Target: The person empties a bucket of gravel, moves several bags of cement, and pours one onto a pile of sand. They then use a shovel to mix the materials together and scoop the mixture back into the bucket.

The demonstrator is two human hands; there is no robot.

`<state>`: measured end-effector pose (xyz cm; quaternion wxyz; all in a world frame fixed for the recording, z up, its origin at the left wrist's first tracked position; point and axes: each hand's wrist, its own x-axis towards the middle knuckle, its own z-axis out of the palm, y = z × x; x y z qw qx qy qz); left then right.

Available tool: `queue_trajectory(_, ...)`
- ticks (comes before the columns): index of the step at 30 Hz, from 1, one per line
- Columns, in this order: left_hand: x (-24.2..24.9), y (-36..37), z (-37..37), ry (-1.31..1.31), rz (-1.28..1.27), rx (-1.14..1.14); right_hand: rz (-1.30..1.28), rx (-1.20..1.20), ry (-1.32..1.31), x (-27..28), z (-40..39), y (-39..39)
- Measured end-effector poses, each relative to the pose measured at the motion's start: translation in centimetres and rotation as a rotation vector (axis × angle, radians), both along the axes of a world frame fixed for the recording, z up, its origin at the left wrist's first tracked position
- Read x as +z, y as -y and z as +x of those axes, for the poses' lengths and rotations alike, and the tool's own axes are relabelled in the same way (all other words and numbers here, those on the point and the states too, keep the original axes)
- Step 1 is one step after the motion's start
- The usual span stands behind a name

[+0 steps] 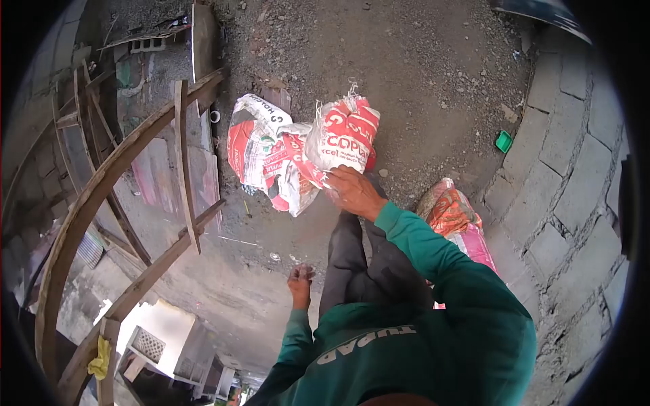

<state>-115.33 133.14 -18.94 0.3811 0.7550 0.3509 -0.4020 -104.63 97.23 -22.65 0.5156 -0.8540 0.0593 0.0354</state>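
Note:
A full white-and-red cement sack stands on the ground in front of my legs, its frayed top gathered. My right hand is at its near lower edge, fingers bent against the sack material; the fingertips are partly hidden. Left of it, touching, lie crumpled white-and-red sacks. My left hand hangs low beside my left leg, fingers loosely curled and somewhat apart, with nothing visible in it. Beyond my right forearm, another sack with an orange-red top is partly covered by my sleeve.
A wooden frame of curved beams rises on the left, with a yellow cloth on it. A concrete block wall runs along the right. A small green container lies near that wall. Gravelly ground stretches ahead.

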Motion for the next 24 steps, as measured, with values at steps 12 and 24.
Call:
queue_trajectory(12, 13.6, 30.0, 27.2, -0.013, -0.673, -0.319, -0.377, 0.291, 0.277, 22.7, 3.3, 6.2)
queue_trajectory(24, 12.5, 33.3, 39.0, 0.417, -0.535, -0.154, -0.182, -0.185, 0.019, 27.1, 13.5, 11.9)
